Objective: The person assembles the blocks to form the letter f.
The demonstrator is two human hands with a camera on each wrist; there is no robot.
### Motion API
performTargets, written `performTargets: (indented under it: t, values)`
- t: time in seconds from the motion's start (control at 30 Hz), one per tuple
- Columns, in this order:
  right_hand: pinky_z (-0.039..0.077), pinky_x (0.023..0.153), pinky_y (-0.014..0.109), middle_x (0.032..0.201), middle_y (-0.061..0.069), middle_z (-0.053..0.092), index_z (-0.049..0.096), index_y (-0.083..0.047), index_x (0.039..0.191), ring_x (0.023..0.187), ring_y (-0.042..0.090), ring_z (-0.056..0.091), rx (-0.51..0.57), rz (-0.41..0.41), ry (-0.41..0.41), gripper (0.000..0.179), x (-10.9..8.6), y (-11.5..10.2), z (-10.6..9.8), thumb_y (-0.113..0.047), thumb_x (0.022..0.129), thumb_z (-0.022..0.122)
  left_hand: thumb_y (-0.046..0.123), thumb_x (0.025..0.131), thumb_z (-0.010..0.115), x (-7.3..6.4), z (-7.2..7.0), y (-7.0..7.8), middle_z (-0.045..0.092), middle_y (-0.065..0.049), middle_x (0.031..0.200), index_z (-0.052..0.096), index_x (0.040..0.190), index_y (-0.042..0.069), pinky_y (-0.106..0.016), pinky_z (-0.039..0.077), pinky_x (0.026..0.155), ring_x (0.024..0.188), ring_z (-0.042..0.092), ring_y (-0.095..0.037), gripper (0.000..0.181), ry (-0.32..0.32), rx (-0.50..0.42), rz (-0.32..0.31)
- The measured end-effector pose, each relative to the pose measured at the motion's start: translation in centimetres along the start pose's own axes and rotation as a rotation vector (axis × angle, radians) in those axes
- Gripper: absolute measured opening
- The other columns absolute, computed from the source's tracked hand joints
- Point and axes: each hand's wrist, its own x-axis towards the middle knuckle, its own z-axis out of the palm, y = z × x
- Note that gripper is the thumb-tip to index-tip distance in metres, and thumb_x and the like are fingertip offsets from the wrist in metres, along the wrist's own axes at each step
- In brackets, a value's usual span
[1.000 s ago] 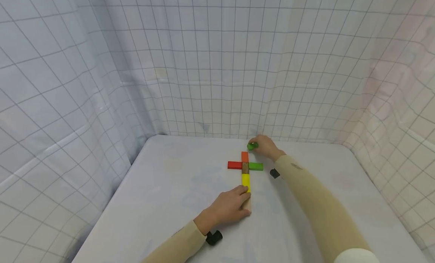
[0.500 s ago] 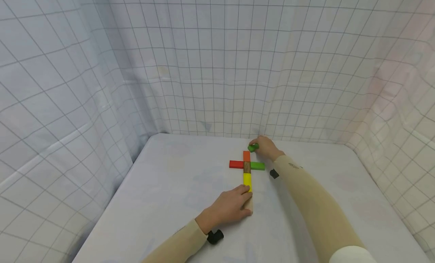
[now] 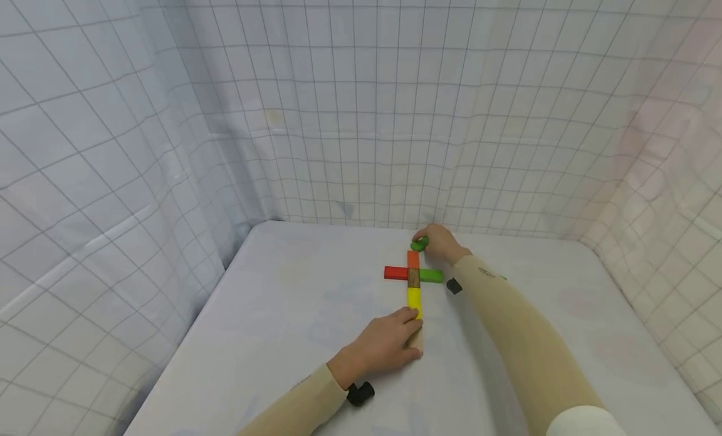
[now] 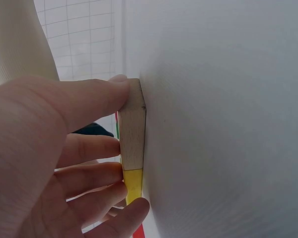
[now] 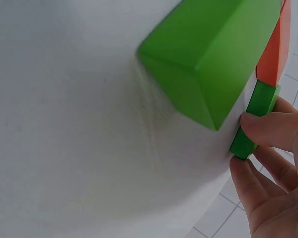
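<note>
Several small blocks lie in a cross on the white table: brown wood-grain (image 3: 414, 278) at the centre, red (image 3: 396, 273) to the left, green (image 3: 431, 275) to the right, orange (image 3: 413, 259) beyond it. A yellow block (image 3: 414, 298) and a plain wooden block (image 4: 132, 134) form the near stem. My left hand (image 3: 389, 341) rests along this stem, thumb at the wooden block's near end, spread fingers touching the side and the yellow block. At the far end, my right hand (image 3: 441, 243) pinches another green block (image 5: 257, 106), its end right at the orange block's end.
White gridded cloth (image 3: 361, 110) rises behind the table (image 3: 304, 285) and along both sides. A small green thing (image 3: 504, 277) peeks out behind the right sleeve (image 3: 513, 323). Black wrist devices (image 3: 361, 393) sit beneath the forearms.
The head view has shifted a little, so the cross appears slightly farther right. My right hand has brought the pinched green block closer to the orange one. My left hand stays on the stem.
</note>
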Motion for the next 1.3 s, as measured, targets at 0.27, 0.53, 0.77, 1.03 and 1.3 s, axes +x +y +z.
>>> performTargets:
  t: [0.27,0.53,0.77,1.03,1.3]
  values:
    - [0.042,0.104,0.049,0.125,0.012,0.066,0.075,-0.013,0.120,0.116,0.031,0.056,-0.040,-0.027,-0.002,0.048,0.29,-0.07,-0.29,0.014,0.084,0.059,0.047,0.094,0.069,-0.07,-0.35,0.20,0.051,-0.002,0.144,0.060,0.139,0.013,-0.028,0.051,0.094,0.132,0.047,-0.012,0.058,0.003,0.004,0.000]
    - [0.044,0.101,0.046,0.122,0.011,0.067,0.076,-0.013,0.119,0.112,0.029,0.056,-0.051,-0.044,-0.001,0.049,0.38,-0.05,-0.27,0.016,0.082,0.059,0.047,0.094,0.069,-0.12,-0.53,0.40,0.050,-0.002,0.144,0.059,0.139,0.013,-0.028,0.051,0.094,0.133,0.047,-0.012,0.058,-0.004,-0.003,-0.006]
    - [0.042,0.105,0.048,0.123,0.011,0.067,0.076,-0.014,0.118,0.117,0.031,0.056,-0.036,-0.039,-0.003,0.049,0.36,-0.10,-0.30,0.015,0.084,0.059,0.047,0.093,0.070,-0.12,-0.54,0.36,0.050,-0.002,0.145,0.059,0.140,0.013,-0.027,0.051,0.094,0.133,0.046,-0.011,0.059,-0.011,-0.003,-0.009]
    - [0.041,0.106,0.049,0.123,0.010,0.068,0.077,-0.013,0.118,0.118,0.032,0.056,-0.030,-0.052,0.008,0.045,0.16,-0.27,-0.24,0.013,0.085,0.061,0.047,0.093,0.069,-0.30,-0.72,0.44,0.051,-0.002,0.144,0.060,0.139,0.012,-0.028,0.050,0.095,0.134,0.046,-0.012,0.058,0.000,0.009,-0.009]
    - [0.040,0.106,0.050,0.123,0.011,0.067,0.076,-0.013,0.118,0.119,0.032,0.056,-0.036,-0.042,0.007,0.044,-0.13,-0.12,-0.24,0.012,0.085,0.061,0.046,0.094,0.069,-0.25,-0.69,0.53,0.050,-0.002,0.145,0.059,0.140,0.013,-0.028,0.051,0.094,0.134,0.045,-0.011,0.057,-0.009,-0.006,-0.013]
